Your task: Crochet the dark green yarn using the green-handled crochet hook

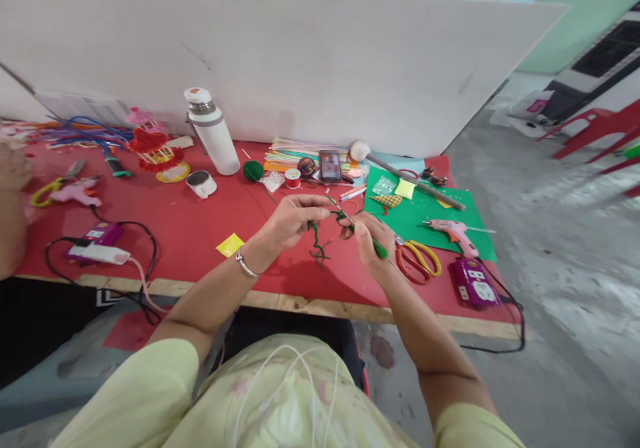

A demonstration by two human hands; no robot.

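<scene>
Gry flr [530, 228], red chr [590, 131], grn wall [570, 31]

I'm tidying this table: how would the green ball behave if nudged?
The green ball would probably roll, being round. Its wound look suggests something light and soft. Its strand runs toward the left hand, so it may unwind.

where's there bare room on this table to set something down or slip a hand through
Bare red table shows between the cup and yellow packet, and near the front edge between the forearms, below the dangling green yarn. Crowded: the back strip from green ball to phone, and the right, around the glue gun.
</scene>
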